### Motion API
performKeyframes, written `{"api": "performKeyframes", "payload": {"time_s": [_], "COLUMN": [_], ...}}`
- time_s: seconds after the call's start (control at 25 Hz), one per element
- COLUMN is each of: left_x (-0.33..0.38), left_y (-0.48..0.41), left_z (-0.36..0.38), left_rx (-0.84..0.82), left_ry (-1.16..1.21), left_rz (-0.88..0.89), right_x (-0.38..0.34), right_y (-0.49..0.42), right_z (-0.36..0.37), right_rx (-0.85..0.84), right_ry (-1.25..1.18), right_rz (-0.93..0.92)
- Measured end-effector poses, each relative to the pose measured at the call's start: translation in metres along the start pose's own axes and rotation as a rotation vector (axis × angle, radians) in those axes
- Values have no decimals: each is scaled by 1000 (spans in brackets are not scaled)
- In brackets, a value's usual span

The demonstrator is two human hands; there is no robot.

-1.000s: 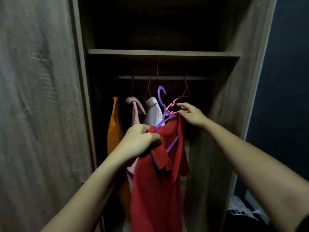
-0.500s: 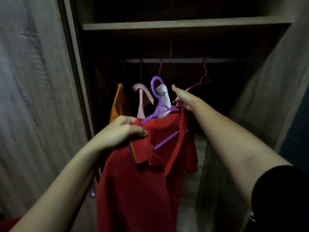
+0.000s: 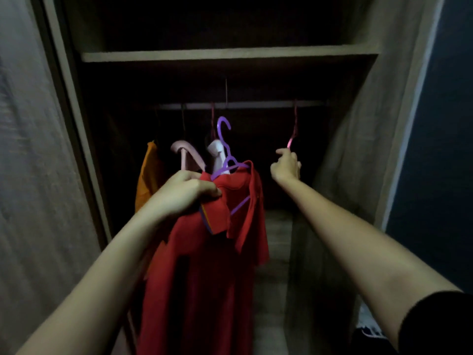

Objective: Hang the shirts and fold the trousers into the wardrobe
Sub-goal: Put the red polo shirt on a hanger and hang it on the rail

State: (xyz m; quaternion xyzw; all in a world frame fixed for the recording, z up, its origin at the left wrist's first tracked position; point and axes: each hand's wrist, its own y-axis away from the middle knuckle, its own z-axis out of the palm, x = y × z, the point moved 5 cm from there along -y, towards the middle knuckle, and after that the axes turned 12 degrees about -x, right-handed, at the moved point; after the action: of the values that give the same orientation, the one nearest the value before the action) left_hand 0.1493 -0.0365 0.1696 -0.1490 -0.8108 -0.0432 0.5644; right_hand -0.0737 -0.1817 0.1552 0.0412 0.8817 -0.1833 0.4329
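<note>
A red shirt (image 3: 204, 265) hangs on a purple hanger (image 3: 226, 147) in front of the open wardrobe. My left hand (image 3: 183, 193) grips the shirt's collar and left shoulder, holding it below the rail (image 3: 243, 105). The purple hook is free, under the rail. My right hand (image 3: 286, 166) is closed on an empty pink hanger (image 3: 292, 135) that hangs from the rail at the right, well apart from the red shirt.
An orange shirt (image 3: 147, 175), a pale pink shirt (image 3: 184, 153) and a white shirt (image 3: 217, 155) hang at the rail's left. A wooden shelf (image 3: 225, 55) spans above the rail. Wardrobe side panels stand left and right. A dark wall is at far right.
My right hand has slid the pink hanger to the right along the rail, away from the red shirt. My left hand still holds the shirt, and the view has drawn closer.
</note>
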Motion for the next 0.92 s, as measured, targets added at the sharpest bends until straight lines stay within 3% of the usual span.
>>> {"api": "performKeyframes", "payload": {"time_s": [0.16,0.4,0.6,0.92], "left_x": [26,62,80,47], "left_y": [-59,-151,-202,-241], "left_z": [35,50,55,73], "left_rx": [149,357,387,388], "left_ry": [35,-230,-278,-322], "left_rz": [53,13,-40,-151], "right_x": [17,27,31,44], "right_y": [8,11,6,1], "right_z": [-28,-57,-67,-74], "right_rx": [-12,-51,-153,-209], "right_ry": [112,135,165,117], "right_rz": [-158,-233,-274,-255]}}
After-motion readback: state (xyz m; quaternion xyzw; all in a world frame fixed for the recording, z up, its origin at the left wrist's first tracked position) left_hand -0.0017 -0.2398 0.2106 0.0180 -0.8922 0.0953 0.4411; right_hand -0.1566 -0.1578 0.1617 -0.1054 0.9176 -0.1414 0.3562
